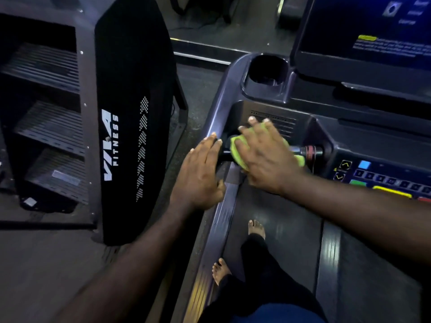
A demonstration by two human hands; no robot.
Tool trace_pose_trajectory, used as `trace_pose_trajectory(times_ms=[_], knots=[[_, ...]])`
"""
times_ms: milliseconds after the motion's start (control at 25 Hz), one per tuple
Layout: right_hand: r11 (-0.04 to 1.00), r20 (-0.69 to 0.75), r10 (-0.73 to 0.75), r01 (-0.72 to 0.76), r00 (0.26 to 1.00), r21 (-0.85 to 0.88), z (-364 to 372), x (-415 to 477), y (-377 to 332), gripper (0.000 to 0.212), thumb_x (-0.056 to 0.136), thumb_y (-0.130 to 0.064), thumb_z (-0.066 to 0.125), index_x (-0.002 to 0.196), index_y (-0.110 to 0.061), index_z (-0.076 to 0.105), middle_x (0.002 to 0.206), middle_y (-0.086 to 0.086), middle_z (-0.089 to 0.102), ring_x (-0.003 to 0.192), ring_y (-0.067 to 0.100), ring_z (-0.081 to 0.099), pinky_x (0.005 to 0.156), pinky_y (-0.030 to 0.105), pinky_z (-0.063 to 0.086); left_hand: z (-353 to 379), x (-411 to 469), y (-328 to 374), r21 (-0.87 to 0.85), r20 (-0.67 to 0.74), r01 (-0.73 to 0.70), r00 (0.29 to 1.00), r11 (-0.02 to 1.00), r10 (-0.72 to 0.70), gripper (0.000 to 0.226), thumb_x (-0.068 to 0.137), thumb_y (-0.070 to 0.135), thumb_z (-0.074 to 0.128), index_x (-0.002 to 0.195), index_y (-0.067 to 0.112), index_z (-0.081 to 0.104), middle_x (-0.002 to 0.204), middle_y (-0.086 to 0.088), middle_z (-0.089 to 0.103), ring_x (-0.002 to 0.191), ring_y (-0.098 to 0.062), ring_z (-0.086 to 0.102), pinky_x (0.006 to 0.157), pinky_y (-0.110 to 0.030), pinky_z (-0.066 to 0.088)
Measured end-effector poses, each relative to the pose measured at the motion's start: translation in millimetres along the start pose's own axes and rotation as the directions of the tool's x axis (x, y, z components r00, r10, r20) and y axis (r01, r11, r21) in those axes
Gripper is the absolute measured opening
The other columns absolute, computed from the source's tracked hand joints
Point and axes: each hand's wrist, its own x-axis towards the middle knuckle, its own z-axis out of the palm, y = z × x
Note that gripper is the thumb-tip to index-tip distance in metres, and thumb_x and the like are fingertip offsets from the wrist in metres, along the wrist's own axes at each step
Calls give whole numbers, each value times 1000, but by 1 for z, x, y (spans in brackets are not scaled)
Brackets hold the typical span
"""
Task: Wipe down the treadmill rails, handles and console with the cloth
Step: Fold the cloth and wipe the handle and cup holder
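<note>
Yellow-green microfibre cloth (235,148) pressed on the black horizontal handle bar (225,155) by the right hand (265,157).
The bar's long axis is laid left to right, from the grey side rail (219,127) to the button console (373,159). The cloth is held down under spread, fairly straight fingers; the left hand (200,173) is rested flat on the bar's left end. A stroke along that axis is probably called for.

A lime-green cloth (236,148) lies crumpled over the black horizontal handle (225,155), pressed flat beneath the right hand (263,157). The dark console (373,145) stands at its 2 o'clock, the grey left rail (224,213) at 7 o'clock
</note>
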Motion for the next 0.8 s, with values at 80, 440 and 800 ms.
trace_pose_trajectory(times_ms=[80, 440, 800], knots=[[995, -15, 65, -64, 998, 78, 0, 23, -39, 45, 82, -42, 67, 117, -14, 61, 115, 15, 65, 110, 39, 59, 99, 53, 44, 5, 0, 1, -15, -29, -8, 1000, 1000, 7, 95, 75, 21, 70, 159, 0, 32, 168, -18, 31, 156, -33, 30, 123, -52, 32], [979, 90, 188, -195, 978, 66, -4, -47, 50, 53, 72, -51, 70, 113, -20, 57, 108, 9, 64, 99, 35, 60, 89, 45, 45, -7, -8, 10, 98, 68, -2, 998, 995, -5, 99, 79, 29, 78, 163, 13, 28, 174, -3, 17, 159, -23, 19, 127, -53, 24], [976, -71, 215, -212, 974, 56, 0, 38, -61, 19, 93, -24, 53, 107, -20, 65, 99, 7, 67, 93, 32, 62, 95, 46, 43, 4, 0, 5, 72, 68, 31, 997, 997, -36, 113, 70, 32, 81, 164, 8, 22, 173, -10, 16, 160, -28, 16, 126, -53, 25]])
